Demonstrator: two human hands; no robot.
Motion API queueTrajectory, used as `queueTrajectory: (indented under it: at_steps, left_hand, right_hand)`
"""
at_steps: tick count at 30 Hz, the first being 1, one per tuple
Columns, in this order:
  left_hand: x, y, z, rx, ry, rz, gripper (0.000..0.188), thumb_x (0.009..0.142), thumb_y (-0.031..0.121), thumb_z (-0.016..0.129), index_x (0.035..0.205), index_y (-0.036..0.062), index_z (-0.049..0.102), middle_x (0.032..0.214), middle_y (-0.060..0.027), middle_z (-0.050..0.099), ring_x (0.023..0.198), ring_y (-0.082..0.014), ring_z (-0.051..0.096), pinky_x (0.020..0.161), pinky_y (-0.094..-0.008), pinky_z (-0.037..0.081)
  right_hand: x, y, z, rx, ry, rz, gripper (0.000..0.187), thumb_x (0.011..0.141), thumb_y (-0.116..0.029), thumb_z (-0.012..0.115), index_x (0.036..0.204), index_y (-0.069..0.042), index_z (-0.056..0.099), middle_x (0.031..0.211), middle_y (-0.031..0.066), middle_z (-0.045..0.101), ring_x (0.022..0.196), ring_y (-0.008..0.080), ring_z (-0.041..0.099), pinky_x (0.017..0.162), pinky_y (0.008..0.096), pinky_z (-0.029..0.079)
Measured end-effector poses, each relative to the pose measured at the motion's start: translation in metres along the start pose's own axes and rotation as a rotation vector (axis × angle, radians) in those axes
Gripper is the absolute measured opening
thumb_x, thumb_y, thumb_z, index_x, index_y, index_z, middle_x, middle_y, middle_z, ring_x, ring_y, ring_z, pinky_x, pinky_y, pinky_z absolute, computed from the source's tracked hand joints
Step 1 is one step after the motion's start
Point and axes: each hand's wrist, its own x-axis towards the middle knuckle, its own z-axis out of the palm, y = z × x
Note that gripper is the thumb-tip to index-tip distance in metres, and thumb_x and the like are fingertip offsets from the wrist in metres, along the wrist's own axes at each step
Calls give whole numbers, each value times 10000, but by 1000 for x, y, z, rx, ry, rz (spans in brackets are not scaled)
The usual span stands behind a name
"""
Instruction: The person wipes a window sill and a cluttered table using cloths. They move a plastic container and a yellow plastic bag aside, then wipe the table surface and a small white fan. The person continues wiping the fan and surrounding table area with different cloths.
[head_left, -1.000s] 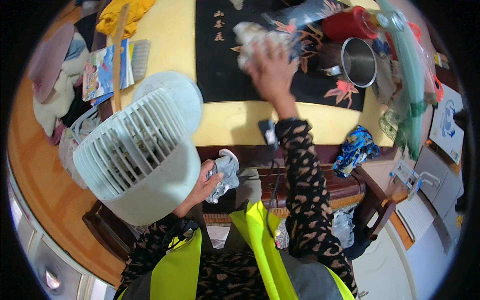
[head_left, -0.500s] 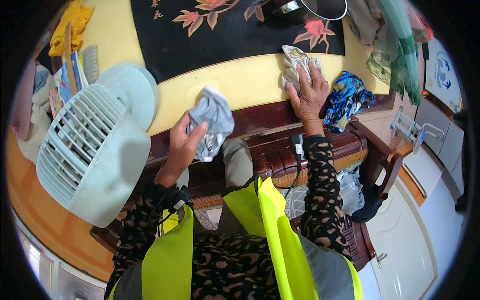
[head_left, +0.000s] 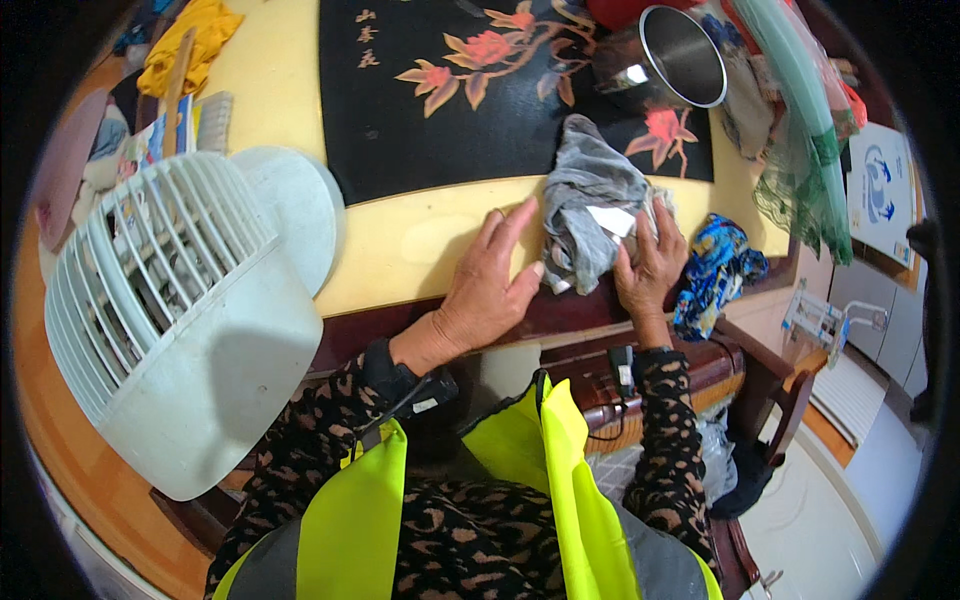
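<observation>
Black flower-painted mat (head_left: 400, 140) taken as landmark, on a yellow tabletop (head_left: 390, 250). Crumpled grey cloth (head_left: 580, 185) straddles the mat's near edge, right of its middle: far end on the mat, near end down at the table's rim. Its long axis runs roughly away from the wearer, crossing that edge. A beige cloth (head_left: 661, 197) shows beneath and to its right. Left hand (head_left: 476, 295), nearside of the mat, lies left of the grey cloth, palm side toward it, thumb and fingers wide apart, nothing held; thumb tip very close, contact cannot be told. Right hand (head_left: 652, 270), also nearside, is the nearer: fingers bent over the bundle's right side, touching; whether they pinch fabric cannot be told. So the grey cloth lies between the hands, its length crossing the gap. Blue patterned cloth (head_left: 715, 270) sits beyond the mat's near right corner; steel pot (head_left: 690, 60) at the mat's right side.
</observation>
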Motion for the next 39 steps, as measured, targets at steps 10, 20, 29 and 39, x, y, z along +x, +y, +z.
queueTrajectory:
  at_steps: [10, 20, 29, 39]
  left_hand:
    - [-78, -14, 7, -177, 14, 105, 357, 874, -26, 585, 1230, 0, 575, 1040, -142, 600, 910, -199, 655, 782, -300, 544]
    - [-211, -31, -47, -79, 224, -135, 245, 899, 19, 603, 1143, -8, 620, 1029, -109, 675, 883, -160, 680, 748, -287, 554]
    - [-242, 29, -157, -26, 934, 253, 272, 936, 88, 604, 1186, -19, 584, 1088, -87, 645, 957, -137, 633, 786, -261, 512]
    - [-180, 125, -231, 742, 968, 508, 568, 886, 348, 636, 1309, -16, 531, 1104, -193, 538, 1034, -339, 521, 923, -419, 430]
  right_hand:
    - [-9, 3, 4, -77, 89, -60, 486, 831, -268, 698, 1299, -175, 612, 1379, 109, 535, 1188, 344, 525, 966, 452, 414]
    - [-93, -28, -29, -244, 52, 128, 468, 875, -364, 682, 1286, -150, 619, 1293, 130, 565, 1063, 377, 542, 844, 478, 467]
    - [-105, -102, -72, 930, -82, 507, 321, 919, -218, 659, 1166, -14, 664, 1030, 73, 629, 895, 165, 576, 786, 312, 475]
    - [108, -304, -120, 1076, 248, -260, 322, 915, -145, 651, 1206, -9, 630, 1149, 124, 602, 1043, 195, 575, 914, 314, 464]
